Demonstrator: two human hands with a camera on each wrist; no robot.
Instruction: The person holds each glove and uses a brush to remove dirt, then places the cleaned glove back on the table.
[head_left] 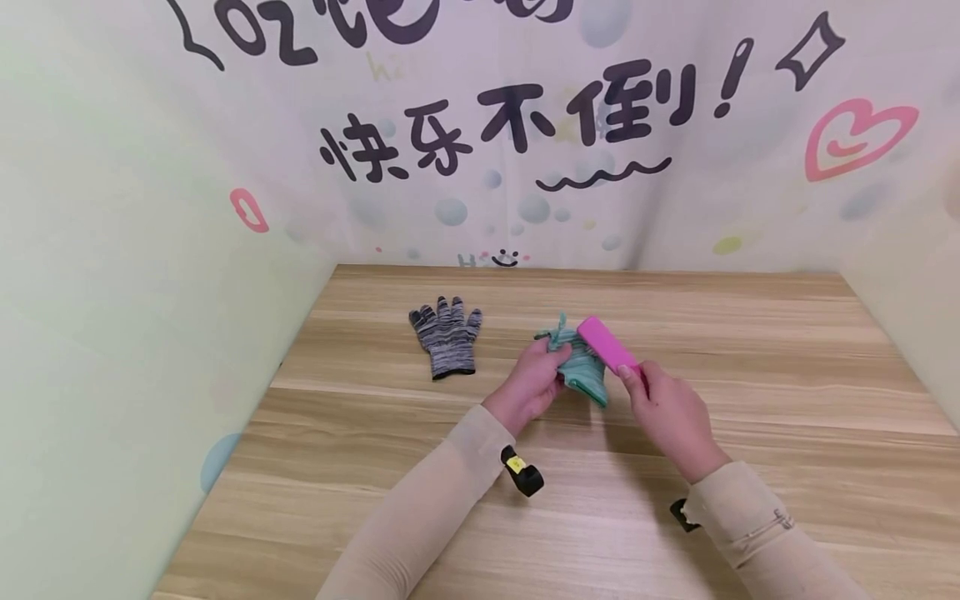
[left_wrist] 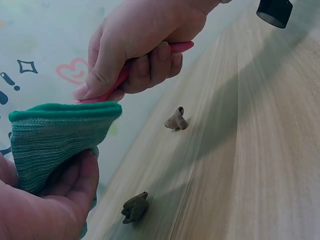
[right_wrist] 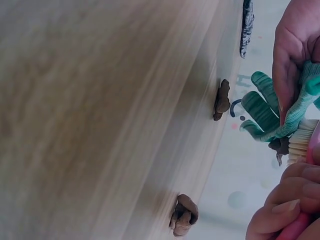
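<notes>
A green knit glove (head_left: 588,371) is held above the table by my left hand (head_left: 531,383), its fingers and thumb pinching the fabric. In the left wrist view the glove's green cuff (left_wrist: 65,109) faces up. My right hand (head_left: 675,421) grips the handle of a pink brush (head_left: 606,343). Pale bristles (right_wrist: 301,141) lie against the glove in the right wrist view, beside a dark brown clump (right_wrist: 281,148). Below them, two brown lumps, one (left_wrist: 176,119) farther up the left wrist view and one (left_wrist: 134,207) lower, rest on the table; the head view does not show them.
A grey-and-black striped knit glove (head_left: 450,337) lies flat on the wooden table (head_left: 750,333), left of my hands. Behind the table hangs a printed cloth (head_left: 480,167), and a pale wall (head_left: 135,333) borders the left edge.
</notes>
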